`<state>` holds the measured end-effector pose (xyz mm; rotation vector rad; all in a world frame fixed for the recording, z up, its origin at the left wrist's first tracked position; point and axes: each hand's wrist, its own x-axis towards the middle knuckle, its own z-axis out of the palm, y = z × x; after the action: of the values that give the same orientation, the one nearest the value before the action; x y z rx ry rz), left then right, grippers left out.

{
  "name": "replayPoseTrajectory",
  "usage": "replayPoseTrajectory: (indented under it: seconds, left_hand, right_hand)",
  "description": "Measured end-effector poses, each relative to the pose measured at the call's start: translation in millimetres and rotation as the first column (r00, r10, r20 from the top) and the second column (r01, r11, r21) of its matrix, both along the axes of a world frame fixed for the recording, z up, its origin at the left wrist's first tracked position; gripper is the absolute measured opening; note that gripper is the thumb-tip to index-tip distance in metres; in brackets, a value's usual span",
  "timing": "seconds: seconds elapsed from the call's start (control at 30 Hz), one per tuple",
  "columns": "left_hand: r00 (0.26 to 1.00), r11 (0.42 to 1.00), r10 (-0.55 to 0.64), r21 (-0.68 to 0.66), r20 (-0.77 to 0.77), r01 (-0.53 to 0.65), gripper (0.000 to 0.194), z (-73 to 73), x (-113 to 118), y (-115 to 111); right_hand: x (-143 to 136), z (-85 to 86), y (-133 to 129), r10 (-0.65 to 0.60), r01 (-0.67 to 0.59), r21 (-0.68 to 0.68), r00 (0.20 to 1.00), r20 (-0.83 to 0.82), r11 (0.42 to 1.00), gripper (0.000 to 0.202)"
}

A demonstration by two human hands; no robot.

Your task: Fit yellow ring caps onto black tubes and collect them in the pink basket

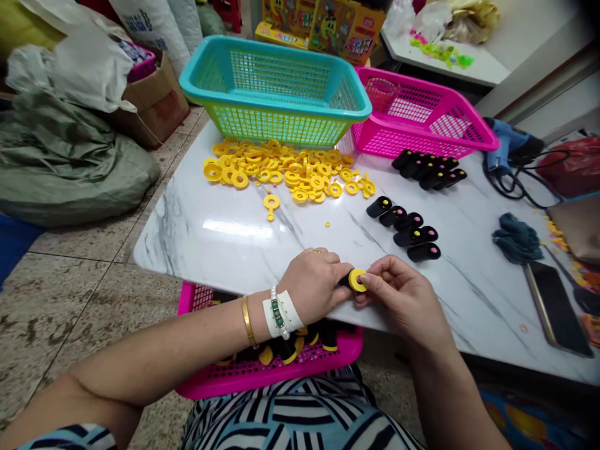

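Note:
My left hand [315,284] is closed around a black cylinder [345,281] at the table's front edge. A yellow ring [355,280] sits on the cylinder's right end. My right hand [407,299] pinches this ring, its thumb by the pink spot at the centre. Beyond my hands, a heap of yellow rings [295,172] lies before the teal basket. Several black cylinders with pink or yellow dots [409,222] lie to the right, with another group [429,169] farther back. One small yellow piece [327,224] lies alone.
A teal basket [276,106] and a pink basket [422,119] stand at the back. Another pink basket [272,378], holding black and yellow pieces, is below the front edge. At the right are a blue heat gun [509,147], a dark cloth [517,238] and a phone [557,309].

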<state>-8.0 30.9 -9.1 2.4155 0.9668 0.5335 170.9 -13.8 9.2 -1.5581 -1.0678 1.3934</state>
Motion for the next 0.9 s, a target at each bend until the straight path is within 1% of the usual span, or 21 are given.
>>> replayPoseTrajectory:
  seconds: [0.1, 0.2, 0.23, 0.27, 0.3, 0.33, 0.4, 0.43, 0.47, 0.53, 0.63, 0.67, 0.7, 0.73, 0.8, 0.83, 0.87, 0.9]
  left_hand:
    - [0.999, 0.997, 0.026, -0.066, -0.033, -0.029, 0.023, 3.4, 0, -2]
    - [0.999, 0.988, 0.037, -0.148, -0.016, -0.039, 0.02, 10.5, -1, -3]
    - [0.999, 0.979, 0.033, -0.201, 0.016, -0.029, 0.018, 13.5, -1, -2]
    - [0.998, 0.959, 0.029, -0.282, 0.057, -0.012, 0.018, 16.4, -1, -2]
    - [0.994, 0.924, 0.033, -0.383, 0.103, 0.009, 0.019, 19.1, -1, -1]
    - [0.988, 0.869, 0.046, -0.493, 0.147, 0.033, 0.023, 21.2, -1, 0]
    - [0.973, 0.727, 0.092, -0.682, 0.212, 0.08, 0.035, 22.9, 0, 2]
    - [0.965, 0.67, 0.12, -0.736, 0.235, 0.096, 0.037, 22.5, 1, 2]
    - [0.955, 0.634, 0.146, -0.765, 0.258, 0.11, 0.037, 21.4, 3, 2]
    - [0.937, 0.608, 0.188, -0.784, 0.293, 0.123, 0.033, 18.1, 5, -1]
    - [0.926, 0.604, 0.223, -0.789, 0.304, 0.114, 0.035, 14.4, 7, -9]
    - [0.925, 0.625, 0.225, -0.773, 0.306, 0.104, 0.036, 13.9, 6, -12]
    - [0.923, 0.666, 0.223, -0.74, 0.314, 0.091, 0.036, 13.7, 6, -14]
    - [0.919, 0.719, 0.215, -0.69, 0.33, 0.079, 0.034, 13.8, 5, -17]
    - [0.913, 0.818, 0.195, -0.572, 0.36, 0.051, 0.028, 14.4, 4, -19]
    - [0.91, 0.844, 0.192, -0.535, 0.367, 0.038, 0.025, 14.9, 4, -19]
    - [0.908, 0.841, 0.2, -0.539, 0.369, 0.033, 0.023, 15.4, 5, -18]
    - [0.905, 0.805, 0.218, -0.592, 0.364, 0.044, 0.022, 16.1, 5, -16]
  right_hand:
    - [-1, 0.6, 2, 0.037, -0.037, -0.027, 0.999, 0.0, 0.999, 0.026]
    - [1, 2.5, 2, 0.087, -0.086, -0.006, 0.995, 0.048, 0.996, 0.023]
    - [1, 3.1, 1, 0.093, -0.094, 0.006, 0.993, 0.065, 0.996, 0.023]
    - [2, 3.4, 1, 0.093, -0.095, 0.02, 0.993, 0.079, 0.995, 0.023]
    - [2, 3.4, 0, 0.092, -0.095, 0.032, 0.992, 0.085, 0.995, 0.024]
    - [3, 3.2, -1, 0.091, -0.095, 0.042, 0.992, 0.085, 0.995, 0.024]
    - [3, 1.7, -3, 0.101, -0.105, 0.054, 0.992, 0.077, 0.993, 0.025]
    - [2, 0.8, -4, 0.105, -0.11, 0.063, 0.991, 0.079, 0.992, 0.025]
    - [1, -0.3, -5, 0.101, -0.108, 0.079, 0.991, 0.092, 0.991, 0.025]
    - [0, -2.2, -7, 0.078, -0.093, 0.118, 0.988, 0.132, 0.989, 0.025]
    - [-3, -3.4, -11, 0.055, -0.078, 0.141, 0.985, 0.162, 0.987, 0.023]
    - [-3, -3.3, -11, 0.064, -0.085, 0.135, 0.986, 0.155, 0.987, 0.022]
    - [-3, -3.2, -11, 0.074, -0.092, 0.127, 0.988, 0.138, 0.988, 0.022]
    - [-3, -3.1, -11, 0.084, -0.098, 0.12, 0.99, 0.117, 0.988, 0.023]
    - [-2, -3.1, -9, 0.089, -0.096, 0.104, 0.993, 0.073, 0.99, 0.025]
    - [-1, -3.4, -8, 0.082, -0.087, 0.099, 0.995, 0.057, 0.991, 0.027]
    - [0, -3.7, -7, 0.075, -0.079, 0.096, 0.996, 0.049, 0.992, 0.029]
    - [0, -4.0, -7, 0.07, -0.074, 0.095, 0.996, 0.051, 0.993, 0.03]
